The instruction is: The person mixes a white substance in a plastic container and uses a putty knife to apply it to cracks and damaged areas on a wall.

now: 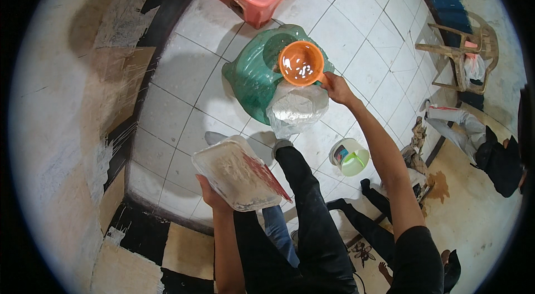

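My left hand grips the near-left side of a flat rectangular plastic container with pale residue and a red strip along its right. My right hand holds the handle of an orange dipper with shiny liquid in it. The dipper is over a large green translucent plastic vessel on the tiles; whether it rests on it I cannot tell. Just below the dipper lies a crumpled clear plastic bag with whitish content, overlapping the vessel's right part.
A pink stool carrying small items stands beyond the vessel. A white pail with pale green inside sits right of my legs. A chair with a bag stands far right. Other people's legs and bodies are along the right and lower right.
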The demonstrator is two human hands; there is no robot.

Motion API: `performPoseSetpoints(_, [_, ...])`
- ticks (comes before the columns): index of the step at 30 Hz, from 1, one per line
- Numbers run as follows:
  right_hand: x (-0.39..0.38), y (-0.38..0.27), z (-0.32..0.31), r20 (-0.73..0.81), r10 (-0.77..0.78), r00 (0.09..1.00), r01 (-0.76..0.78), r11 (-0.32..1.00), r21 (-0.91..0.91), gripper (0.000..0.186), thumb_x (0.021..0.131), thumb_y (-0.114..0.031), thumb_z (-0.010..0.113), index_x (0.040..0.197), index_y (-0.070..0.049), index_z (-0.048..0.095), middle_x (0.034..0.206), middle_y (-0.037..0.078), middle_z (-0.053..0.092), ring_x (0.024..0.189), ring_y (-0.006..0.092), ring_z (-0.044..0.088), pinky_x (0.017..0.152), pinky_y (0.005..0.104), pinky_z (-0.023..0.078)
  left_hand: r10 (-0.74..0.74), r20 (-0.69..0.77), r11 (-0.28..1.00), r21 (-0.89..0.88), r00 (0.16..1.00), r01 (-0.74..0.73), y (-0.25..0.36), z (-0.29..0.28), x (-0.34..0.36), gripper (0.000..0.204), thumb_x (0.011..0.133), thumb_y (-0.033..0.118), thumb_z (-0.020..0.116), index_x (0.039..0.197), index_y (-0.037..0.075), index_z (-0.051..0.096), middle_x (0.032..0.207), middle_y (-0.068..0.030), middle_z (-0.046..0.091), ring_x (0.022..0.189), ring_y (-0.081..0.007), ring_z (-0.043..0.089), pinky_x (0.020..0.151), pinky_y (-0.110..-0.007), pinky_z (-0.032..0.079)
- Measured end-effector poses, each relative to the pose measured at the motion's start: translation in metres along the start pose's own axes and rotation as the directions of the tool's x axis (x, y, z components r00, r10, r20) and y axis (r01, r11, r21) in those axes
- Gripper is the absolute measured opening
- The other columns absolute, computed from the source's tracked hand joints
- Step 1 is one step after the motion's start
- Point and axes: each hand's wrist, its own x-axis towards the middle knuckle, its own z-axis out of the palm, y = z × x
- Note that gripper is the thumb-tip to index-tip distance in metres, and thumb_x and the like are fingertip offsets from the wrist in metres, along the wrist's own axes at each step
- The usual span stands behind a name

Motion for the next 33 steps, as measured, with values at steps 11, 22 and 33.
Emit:
performPoseSetpoints(11, [0.030, 0.014, -0.018, 0.102, -0.185, 0.977, 0.177, 0.981, 0.079, 0.033, 0.082, 0.003, 0.062, 0.115, 0.004, 0.058, 0.097, 0.015, 0.065, 0.089, 0.0229, 0.058, 0.081, 0.0361, 0.048, -0.018, -0.045, 0.999, -0.043, 0.999, 0.017, -0.015, -0.008, -0.008, 0.069, 0.101, 0.055, 0.024, 0.143, 0.002, 0.035, 0.135, -0.0161, 0.049, 0.119, -0.0289, 0.053, 0.101, -0.040, 0.044])
performPoseSetpoints(22, [0.059, 0.043, -0.026, 0.104, -0.272, 0.957, 0.275, 0.961, -0.017, 0.035, 0.078, -0.009, 0.067, 0.112, -0.003, 0.061, 0.092, 0.020, 0.067, 0.089, 0.0350, 0.065, 0.078, 0.0424, 0.051, -0.051, -0.001, 0.999, 0.010, 0.999, 0.051, -0.030, -0.005, -0.015, 0.075, 0.098, 0.060, 0.028, 0.143, 0.000, 0.033, 0.139, -0.0177, 0.046, 0.124, -0.0304, 0.049, 0.104, -0.042, 0.042])
performPoseSetpoints(33, [0.040, -0.002, -0.041, 0.137, -0.216, 0.967, 0.251, 0.903, -0.348, 0.048, 0.080, -0.018, 0.067, 0.126, -0.008, 0.054, 0.110, 0.014, 0.065, 0.109, 0.0300, 0.059, 0.098, 0.0480, 0.034, -0.035, -0.021, 0.999, 0.025, 0.999, 0.036, -0.034, 0.005, -0.020, 0.072, 0.099, 0.057, 0.027, 0.143, 0.000, 0.034, 0.138, -0.0180, 0.047, 0.122, -0.0304, 0.051, 0.102, -0.042, 0.044])
